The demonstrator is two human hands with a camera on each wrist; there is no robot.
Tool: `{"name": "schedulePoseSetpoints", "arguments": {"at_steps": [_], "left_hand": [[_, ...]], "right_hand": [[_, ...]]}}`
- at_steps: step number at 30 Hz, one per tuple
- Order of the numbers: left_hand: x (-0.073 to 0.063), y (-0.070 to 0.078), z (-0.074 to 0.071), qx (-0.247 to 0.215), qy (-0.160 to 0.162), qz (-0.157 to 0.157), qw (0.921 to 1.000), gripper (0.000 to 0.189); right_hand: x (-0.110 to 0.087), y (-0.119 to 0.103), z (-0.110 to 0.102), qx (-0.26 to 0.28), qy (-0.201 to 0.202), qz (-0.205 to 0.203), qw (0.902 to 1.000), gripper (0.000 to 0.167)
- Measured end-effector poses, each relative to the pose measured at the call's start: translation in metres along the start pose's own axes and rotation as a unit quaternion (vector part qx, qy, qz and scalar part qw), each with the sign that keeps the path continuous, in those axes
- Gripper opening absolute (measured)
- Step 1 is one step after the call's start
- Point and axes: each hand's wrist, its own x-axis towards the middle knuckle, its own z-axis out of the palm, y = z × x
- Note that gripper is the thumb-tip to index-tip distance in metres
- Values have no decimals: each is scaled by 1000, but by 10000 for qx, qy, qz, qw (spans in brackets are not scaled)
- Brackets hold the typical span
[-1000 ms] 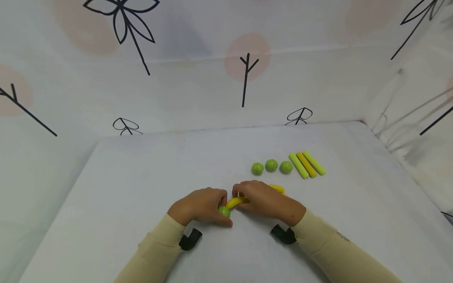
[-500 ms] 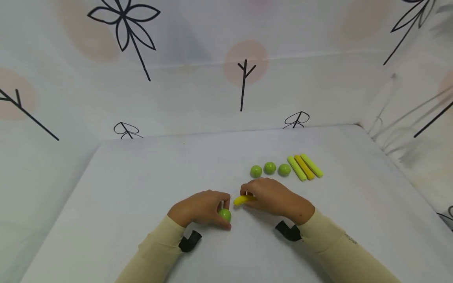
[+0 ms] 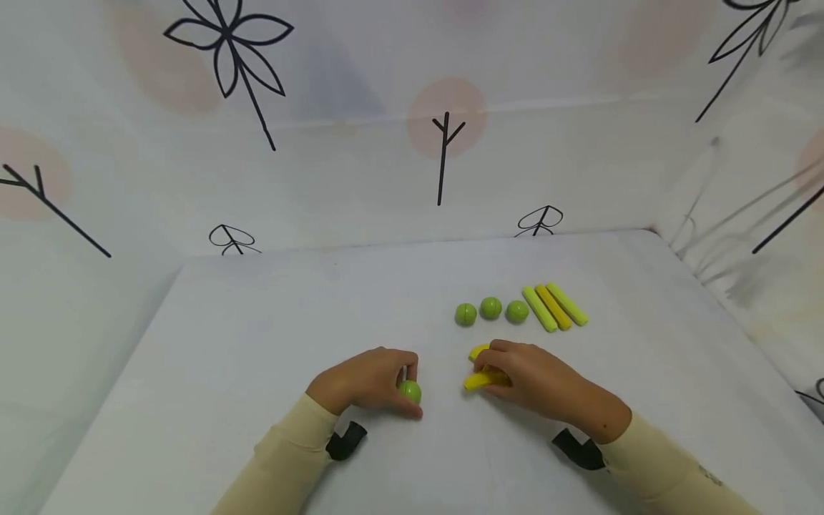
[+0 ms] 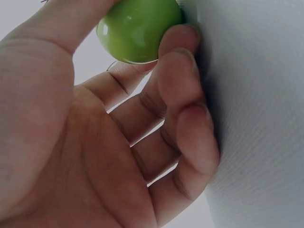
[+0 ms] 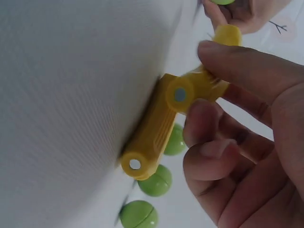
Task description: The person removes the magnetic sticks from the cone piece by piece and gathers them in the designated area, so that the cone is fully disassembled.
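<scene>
My left hand holds a glossy green ball between thumb and fingers, low over the table; the left wrist view shows the same green ball close up. With thumb and fingertips my right hand pinches a curved yellow toy banana piece. In the right wrist view this toy banana piece has a grey disc on its cut end. A second yellow toy banana piece lies on the table just beyond the right fingers, partly hidden by them; the right wrist view shows its pale disc end.
Three green balls with seam lines sit in a row behind the right hand. To their right lie three sticks, two light green and one yellow. A white cloth covers the table, with printed fabric walls around it.
The right hand has carried its toy banana piece rightward, away from the green ball, to beside the second piece. The left hand keeps its hold on the ball, nearly still.
</scene>
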Motion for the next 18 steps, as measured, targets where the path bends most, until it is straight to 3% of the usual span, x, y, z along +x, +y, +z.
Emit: {"name": "schedulePoseSetpoints", "arguments": {"at_steps": [18], "left_hand": [[1, 0, 2, -111, 78, 89, 9999, 37]], "right_hand": [[-2, 11, -1, -20, -613, 229, 9979, 20]]}}
